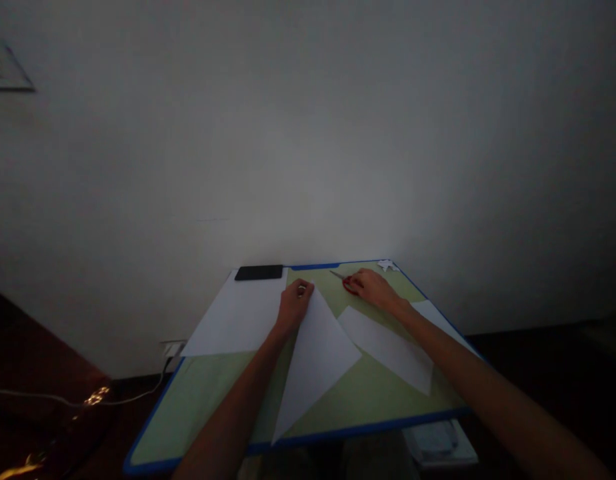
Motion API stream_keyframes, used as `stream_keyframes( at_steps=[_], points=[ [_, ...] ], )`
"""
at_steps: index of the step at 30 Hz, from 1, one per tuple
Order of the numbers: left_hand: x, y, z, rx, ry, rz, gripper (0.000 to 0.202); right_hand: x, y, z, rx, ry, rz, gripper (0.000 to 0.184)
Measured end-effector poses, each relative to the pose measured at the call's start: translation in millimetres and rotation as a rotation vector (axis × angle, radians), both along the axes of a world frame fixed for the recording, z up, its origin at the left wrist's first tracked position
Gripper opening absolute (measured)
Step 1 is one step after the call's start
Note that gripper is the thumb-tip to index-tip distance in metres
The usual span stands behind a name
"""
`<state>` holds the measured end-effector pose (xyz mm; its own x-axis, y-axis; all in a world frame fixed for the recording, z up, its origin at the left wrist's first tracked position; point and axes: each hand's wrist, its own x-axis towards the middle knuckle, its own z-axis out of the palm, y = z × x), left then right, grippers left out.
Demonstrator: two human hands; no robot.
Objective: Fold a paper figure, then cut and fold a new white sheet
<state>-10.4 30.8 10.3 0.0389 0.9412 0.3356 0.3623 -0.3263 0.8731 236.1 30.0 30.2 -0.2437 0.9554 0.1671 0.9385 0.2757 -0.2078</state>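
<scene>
My left hand (295, 303) is closed, its thumb and fingers pinching the top corner of a white sheet of paper (318, 360). That sheet has a triangular outline, and its lower tip reaches the table's near edge. At the far right of the tabletop, my right hand (373, 288) has its fingers closed on the red handles of a pair of scissors (347, 283). The blades point left, toward the paper's top corner but apart from it. Between my arms lies a white strip of paper (388, 350), flat on the green surface.
The green table (208, 407) has a blue rim and stands against a grey wall. A black phone-like slab (259, 273) rests on a white sheet (233, 313) at the back left. Crumpled white scraps (387, 265) sit at the back right corner. A white cable (133, 399) hangs at left.
</scene>
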Motion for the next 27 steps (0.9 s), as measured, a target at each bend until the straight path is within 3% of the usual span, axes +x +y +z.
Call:
stream_keyframes(
  at_steps=[4,7,10,17,24,27],
  points=[
    [0,2,-0.2,0.003,0.000,0.014,0.027,15,-47,-6.2,-0.090,0.058,-0.003,0.017],
    [-1,2,0.2,0.005,-0.004,0.008,0.028,30,-84,-15.1,-0.184,0.132,-0.013,0.039],
    [-1,2,0.3,0.011,-0.006,0.001,0.030,39,-103,-21.7,-0.225,0.192,-0.099,0.057],
    [-1,5,-1.4,0.025,0.014,0.016,0.031,41,-97,-23.1,-0.411,0.327,-0.119,0.052],
    [0,4,1.8,0.022,0.011,0.010,0.032,40,-96,-24.3,-0.367,0.429,-0.128,0.036],
    [0,3,3.4,0.018,0.008,0.012,0.031,37,-99,-26.4,-0.330,0.428,-0.146,0.040]
  ],
)
